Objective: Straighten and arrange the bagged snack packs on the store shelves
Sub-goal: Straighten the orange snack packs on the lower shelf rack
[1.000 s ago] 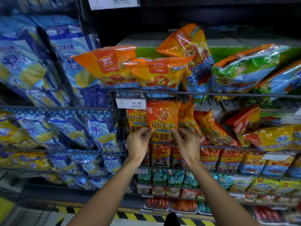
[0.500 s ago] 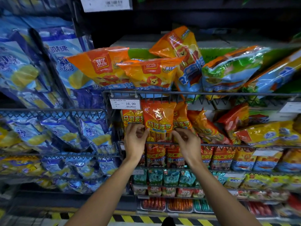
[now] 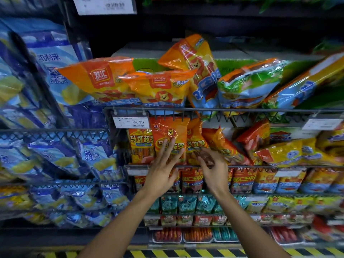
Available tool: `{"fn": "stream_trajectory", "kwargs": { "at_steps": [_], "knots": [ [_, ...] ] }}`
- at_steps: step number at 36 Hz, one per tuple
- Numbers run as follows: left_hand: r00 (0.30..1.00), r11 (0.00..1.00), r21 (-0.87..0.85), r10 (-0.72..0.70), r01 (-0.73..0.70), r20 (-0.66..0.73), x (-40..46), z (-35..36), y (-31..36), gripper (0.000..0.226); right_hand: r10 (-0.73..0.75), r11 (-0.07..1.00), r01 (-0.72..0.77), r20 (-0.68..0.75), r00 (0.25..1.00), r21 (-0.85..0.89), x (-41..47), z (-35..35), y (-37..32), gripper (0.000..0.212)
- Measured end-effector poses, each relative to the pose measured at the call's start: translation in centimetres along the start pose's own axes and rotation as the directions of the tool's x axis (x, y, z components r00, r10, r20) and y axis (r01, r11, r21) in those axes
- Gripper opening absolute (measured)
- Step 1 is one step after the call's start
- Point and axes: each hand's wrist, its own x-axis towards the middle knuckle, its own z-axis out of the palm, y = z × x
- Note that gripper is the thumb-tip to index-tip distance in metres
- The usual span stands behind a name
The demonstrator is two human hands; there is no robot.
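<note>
An orange sausage snack pack (image 3: 170, 130) stands upright in the middle wire shelf, just right of the 16.90 price tag (image 3: 131, 122). My left hand (image 3: 163, 169) lies flat against its lower front, fingers straight and spread. My right hand (image 3: 214, 168) is at the lower edge of the neighbouring orange pack (image 3: 195, 140), fingers blurred and loosely bent; whether it pinches the pack I cannot tell. Another matching pack (image 3: 140, 144) stands to the left. Above, larger orange bags (image 3: 100, 81) (image 3: 160, 88) lean over the top rail, and one (image 3: 193, 58) is tilted.
Blue and yellow bags (image 3: 55, 155) fill the wire shelves on the left. Red, yellow and green-blue packs (image 3: 249, 86) lie askew on the right. The wire rail (image 3: 242, 110) fronts the upper shelf. Smaller packs and trays fill the lower rows above a striped floor edge (image 3: 167, 254).
Both hands gripped the centre pack's lower corners earlier. Now my left hand has let go and lies flat on its front, and my right hand has shifted right to the neighbouring pack.
</note>
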Motion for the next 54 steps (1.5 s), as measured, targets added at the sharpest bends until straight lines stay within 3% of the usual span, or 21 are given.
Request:
{"fn": "stream_trajectory", "kwargs": {
  "at_steps": [4, 9, 15, 20, 25, 30, 40, 46, 54],
  "knots": [
    [1.0, 1.0, 0.018, 0.015, -0.015, 0.015, 0.2, -0.7, -0.3, 0.081, -0.003, 1.0, 0.003, -0.015, 1.0, 0.008, 0.0, 0.0, 0.3, 0.032],
    [1.0, 0.999, -0.049, -0.019, 0.019, 0.007, 0.0, -0.9, 0.7, 0.082, -0.011, 1.0, 0.013, -0.149, 0.989, 0.012, -0.3, -0.9, 0.0, 0.027],
    [0.992, 0.993, -0.121, 0.001, -0.017, -0.125, -0.4, -0.5, 1.4, 0.06, -0.005, 0.997, -0.002, -0.098, 0.995, -0.071, -0.4, -1.7, 0.2, 0.039],
    [0.995, 0.986, -0.15, 0.056, -0.068, -0.083, -0.5, 1.2, 2.8, 0.054, -0.033, 0.994, 0.024, -0.086, 0.996, -0.108, -0.8, -2.9, 1.5, 0.041],
    [0.999, 0.995, -0.083, -0.044, 0.046, 0.03, 0.2, 2.6, 4.7, 0.061, -0.128, 0.974, 0.121, -0.023, 0.992, -0.191, -0.3, -3.2, 1.3, 0.048],
    [0.994, 0.995, -0.012, -0.101, 0.102, 0.033, 0.1, 3.5, 6.1, 0.066, -0.151, 0.969, 0.144, -0.02, 0.988, -0.201, 0.8, -2.7, 1.3, 0.053],
    [0.974, 0.974, 0.013, -0.227, 0.227, 0.001, 0.5, 3.7, 7.2, 0.056, -0.235, 0.963, 0.236, 0.021, 0.972, -0.132, 3.9, -2.7, 3.2, 0.03],
    [0.955, 0.954, -0.081, -0.281, 0.289, 0.097, 1.3, 3.7, 8.0, 0.06, -0.214, 0.976, 0.212, -0.018, 0.977, -0.054, 3.8, -4.2, 4.2, 0.03],
    [0.898, 0.856, -0.29, -0.438, 0.427, 0.029, 2.7, 3.6, 8.6, 0.067, -0.092, 0.996, 0.093, -0.031, 0.995, 0.006, 3.9, -5.1, 5.1, 0.035]
  ]
}}
